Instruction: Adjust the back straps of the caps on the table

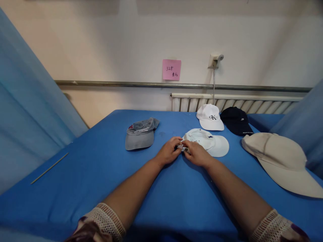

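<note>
Item one: pale cap (204, 140), dark emblem, right of centre on the blue cover (96, 168), brim pointing right. My left hand (168, 151) and right hand (198, 154) meet at its back edge, fingers of both clamped there. I also list: grey cap (140, 134), left; white cap (210, 117) and black cap (235, 119), behind; beige cap (285, 156), right.

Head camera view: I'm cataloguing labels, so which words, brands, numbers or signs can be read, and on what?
"32": handwritten on the square pink paper note; its other handwriting is unclear.
"CK": black letters on the farther white fabric cap.
No readable words: small dark emblem on the nearer white fabric cap.
Too small or blurred: brim lettering on the black fabric cap; front patches on the grey fabric cap.
</note>
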Demonstrator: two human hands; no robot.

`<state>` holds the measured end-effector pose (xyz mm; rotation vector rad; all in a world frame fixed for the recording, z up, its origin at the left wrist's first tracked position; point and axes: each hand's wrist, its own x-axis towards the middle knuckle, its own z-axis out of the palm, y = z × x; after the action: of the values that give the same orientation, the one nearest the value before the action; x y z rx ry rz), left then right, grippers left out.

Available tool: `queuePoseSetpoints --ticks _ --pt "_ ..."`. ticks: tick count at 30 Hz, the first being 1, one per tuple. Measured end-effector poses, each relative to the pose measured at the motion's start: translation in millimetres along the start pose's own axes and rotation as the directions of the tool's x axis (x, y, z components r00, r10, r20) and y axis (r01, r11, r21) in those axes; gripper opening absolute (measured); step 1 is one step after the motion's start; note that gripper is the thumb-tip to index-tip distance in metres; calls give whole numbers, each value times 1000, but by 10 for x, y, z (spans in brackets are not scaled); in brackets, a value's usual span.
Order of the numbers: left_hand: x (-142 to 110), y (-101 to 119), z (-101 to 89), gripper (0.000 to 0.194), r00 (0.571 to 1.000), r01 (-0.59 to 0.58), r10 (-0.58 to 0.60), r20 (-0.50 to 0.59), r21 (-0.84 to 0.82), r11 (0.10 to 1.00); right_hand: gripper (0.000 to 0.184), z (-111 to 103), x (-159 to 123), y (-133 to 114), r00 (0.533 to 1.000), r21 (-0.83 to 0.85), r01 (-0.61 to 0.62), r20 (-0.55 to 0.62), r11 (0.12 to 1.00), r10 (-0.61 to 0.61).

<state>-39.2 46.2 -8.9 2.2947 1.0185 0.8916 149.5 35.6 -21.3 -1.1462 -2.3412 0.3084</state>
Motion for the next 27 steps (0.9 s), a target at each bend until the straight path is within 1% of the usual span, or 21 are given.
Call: queuePoseSetpoints --ticks 2,3,4,5,6,7,8,10,12,14,16,17,19,21,22,24,25,27 --pt "-3 -40 -18 15 994 88 -95 -59 -117 989 35 5 5 18 1000 32 -1 -7 999 2" --pt "-9 -55 -33 22 992 104 -112 -54 -136 985 33 6 5 24 1000 45 -3 -15 999 4" --pt "-15 -62 -52 31 995 94 -98 -31 -121 988 32 6 5 27 1000 57 -6 -25 998 7" --pt "-21 -62 -71 39 998 60 -61 -2 -74 995 33 4 3 28 999 67 -7 -36 998 9" --pt "-25 -54 -91 43 1000 15 -15 25 -3 1000 33 3 1 26 999 74 -8 -46 997 11" --pt "-26 -38 -108 40 999 -31 27 46 76 997 34 1 -2 22 998 79 -9 -56 997 14" --pt "-23 -18 -121 33 997 -66 58 57 150 986 35 0 -4 17 998 81 -11 -63 997 17" --pt "-12 26 -131 20 995 -91 75 68 264 960 33 -2 -5 5 998 78 -21 -62 997 26" --pt "0 54 -117 16 996 -72 51 69 337 939 30 -3 -4 -8 997 70 -43 -57 997 47" --pt "8 57 -81 16 999 -10 -4 37 369 929 28 -2 0 -20 996 83 -58 -60 995 63" --pt "13 36 -36 16 995 97 -89 -40 338 936 27 1 5 -31 994 119 -60 -84 991 70" --pt "17 21 -14 16 987 155 -136 -85 292 944 26 3 6 -35 993 140 -57 -99 989 71" --pt "30 -11 17 17 960 240 -213 -181 141 960 25 6 8 -40 990 171 -56 -115 984 77" --pt "44 -37 21 17 932 256 -256 -258 -35 966 24 12 9 -39 989 195 -62 -118 979 86" --pt "49 -47 13 17 927 242 -263 -265 -111 964 24 16 9 -35 989 205 -64 -120 977 90" --pt "47 -60 -18 17 946 203 -243 -216 -191 960 25 24 9 -22 986 212 -70 -131 975 99" --pt "42 -64 -37 18 962 184 -215 -168 -183 966 25 28 8 -14 984 211 -73 -145 975 105" --pt "25 -68 -80 24 987 139 -146 -72 -95 986 26 29 8 -3 977 200 -78 -179 977 115"
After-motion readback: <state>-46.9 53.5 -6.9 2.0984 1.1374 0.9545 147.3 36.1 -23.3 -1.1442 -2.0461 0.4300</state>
